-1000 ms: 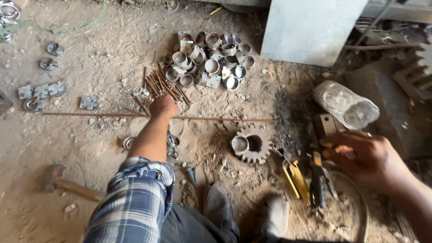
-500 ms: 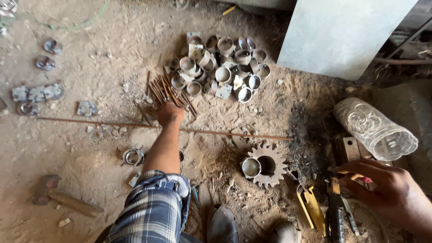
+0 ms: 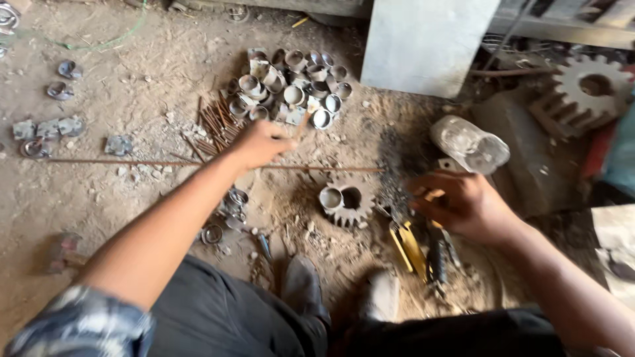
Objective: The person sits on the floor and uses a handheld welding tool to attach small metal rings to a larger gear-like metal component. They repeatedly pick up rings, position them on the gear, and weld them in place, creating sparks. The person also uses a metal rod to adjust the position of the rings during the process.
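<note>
The left hand [image 3: 259, 144] is stretched out over the dirt floor [image 3: 132, 66], fingers pinched shut on a short rusty rod [image 3: 301, 123] lifted from the bundle of rods [image 3: 215, 124] at its 9 o'clock. The heap of cut pipe rings [image 3: 291, 86] lies at its 1 o'clock. The right hand [image 3: 463, 205] is curled narrow around a small piece I can't make out, with the small gear [image 3: 347, 201] at its 9 o'clock

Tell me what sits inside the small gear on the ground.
A short metal ring stands on the small gear, beside its open centre hole, which looks dark; what lies at the bottom cannot be seen.
</note>
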